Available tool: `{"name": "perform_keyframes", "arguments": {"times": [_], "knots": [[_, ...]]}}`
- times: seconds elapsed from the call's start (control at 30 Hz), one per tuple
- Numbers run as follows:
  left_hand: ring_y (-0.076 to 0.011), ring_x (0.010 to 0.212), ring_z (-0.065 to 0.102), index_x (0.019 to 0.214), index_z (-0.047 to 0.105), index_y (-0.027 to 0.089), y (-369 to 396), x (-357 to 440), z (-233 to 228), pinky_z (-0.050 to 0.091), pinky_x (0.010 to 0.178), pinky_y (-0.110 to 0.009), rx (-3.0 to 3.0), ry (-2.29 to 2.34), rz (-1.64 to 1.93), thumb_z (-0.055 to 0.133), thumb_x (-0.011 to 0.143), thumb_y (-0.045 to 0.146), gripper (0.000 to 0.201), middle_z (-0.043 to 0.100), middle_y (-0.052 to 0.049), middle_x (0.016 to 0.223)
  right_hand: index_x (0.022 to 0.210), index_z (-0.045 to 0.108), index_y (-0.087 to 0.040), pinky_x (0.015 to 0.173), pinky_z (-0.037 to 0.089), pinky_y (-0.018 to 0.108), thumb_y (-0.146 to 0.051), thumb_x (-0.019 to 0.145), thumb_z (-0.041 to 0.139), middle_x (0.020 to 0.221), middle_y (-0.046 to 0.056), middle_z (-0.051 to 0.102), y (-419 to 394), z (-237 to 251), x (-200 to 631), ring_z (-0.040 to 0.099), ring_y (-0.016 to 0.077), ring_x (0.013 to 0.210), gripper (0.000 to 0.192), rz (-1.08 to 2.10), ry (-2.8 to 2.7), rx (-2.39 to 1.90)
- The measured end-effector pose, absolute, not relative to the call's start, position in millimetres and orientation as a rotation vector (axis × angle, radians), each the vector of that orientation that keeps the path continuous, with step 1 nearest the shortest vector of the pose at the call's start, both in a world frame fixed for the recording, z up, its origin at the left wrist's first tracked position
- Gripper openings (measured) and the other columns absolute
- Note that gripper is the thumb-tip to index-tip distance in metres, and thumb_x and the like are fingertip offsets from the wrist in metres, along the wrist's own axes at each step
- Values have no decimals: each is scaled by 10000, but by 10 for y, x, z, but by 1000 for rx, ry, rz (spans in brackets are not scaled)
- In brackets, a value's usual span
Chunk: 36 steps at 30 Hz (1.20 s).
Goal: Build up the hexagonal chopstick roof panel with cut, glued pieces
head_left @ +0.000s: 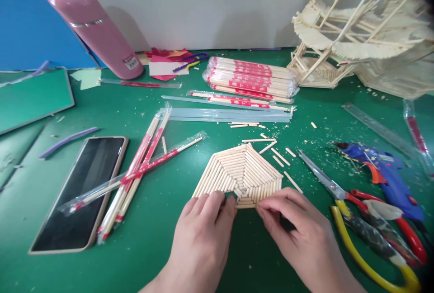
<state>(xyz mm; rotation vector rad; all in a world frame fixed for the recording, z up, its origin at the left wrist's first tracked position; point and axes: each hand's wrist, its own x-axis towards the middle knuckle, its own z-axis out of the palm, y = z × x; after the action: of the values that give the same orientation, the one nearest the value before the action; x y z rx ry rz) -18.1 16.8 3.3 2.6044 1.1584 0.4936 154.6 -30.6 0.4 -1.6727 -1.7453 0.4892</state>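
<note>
1. Nearest the camera, the left hand (203, 225) and the right hand (298, 229) sit close together at the near edge of the stick panel (240, 173), fingertips curled down onto its lower rim. Whether either hand pinches a loose stick, the view does not tell.
2. The panel lies flat on the green mat (152, 248), mid-table: a fan-shaped piece of short wooden sticks in rings. By the look of it, the step in hand is fitting or pressing the near row; the next move calls for a light, even touch so the rows stay aligned.
3. Right of the hands lie yellow-handled pliers (373, 243), scissors (325, 180) and, just beyond, a blue glue gun (383, 171).
4. Left, a phone (81, 193) lies face up with wrapped chopsticks (139, 171) crossing beside it.
5. Loose cut sticks (281, 155) scatter just past the panel.
6. Farther back sits a chopstick bundle (251, 78), a pink flask (98, 30) far left, and a stick-built model (359, 40) far right.
</note>
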Motion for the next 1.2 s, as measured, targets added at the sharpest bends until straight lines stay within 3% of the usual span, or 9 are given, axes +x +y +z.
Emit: {"name": "perform_keyframes", "arguments": {"times": [0.83,1.0,1.2], "knots": [[-186,584,535,888,629,151,217,-212,1,426,514,-308,2717,1103,457,392,816,119,250,574,-58,712,837,588,-204,585,431,287,-134,806,544,737,15,550,-309,23,1532,519,142,674,88,541,-1724,-1692],[-180,614,517,904,604,167,187,-301,-61,403,543,-308,2686,1053,537,366,835,137,250,565,-55,749,966,557,-212,532,444,215,-182,822,524,743,-4,533,-348,96,1586,506,99,612,151,629,-1557,-1674],[-133,666,532,939,597,192,204,-412,117,430,568,-234,2307,985,702,427,838,117,212,559,-46,828,1023,550,-235,579,483,233,-287,810,552,764,-5,556,-592,168,1914,559,116,635,219,310,-1398,-1933]]}}
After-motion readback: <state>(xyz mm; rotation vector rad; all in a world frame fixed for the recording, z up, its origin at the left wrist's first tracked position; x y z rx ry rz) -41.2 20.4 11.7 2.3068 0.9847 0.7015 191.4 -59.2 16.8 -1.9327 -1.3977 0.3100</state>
